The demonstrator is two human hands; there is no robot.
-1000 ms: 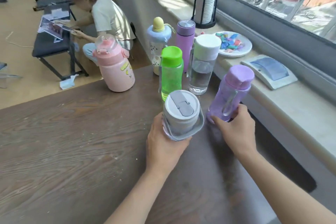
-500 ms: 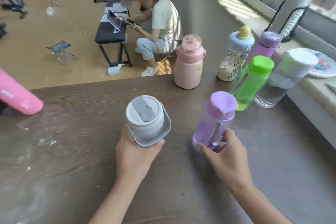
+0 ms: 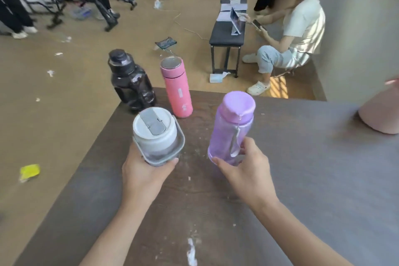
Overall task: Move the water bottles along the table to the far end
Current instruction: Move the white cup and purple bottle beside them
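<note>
Head view: left hand is gripping the grey bottle low on its body, fingers clamped around it. Right hand is gripping the purple bottle near its base, fingers clamped, bottle tilting slightly. Both bottles are sitting just inside the surface's far left corner; whether they are touching it is unclear. Black jug and pink flask are standing right at that corner. Another pink bottle is showing at the right edge.

Judgement: the purple bottle is looking empty, light, smooth plastic, likely slippery; a mid-body hold seems safest. The grey bottle is looking stiff and top-heavy.
</note>
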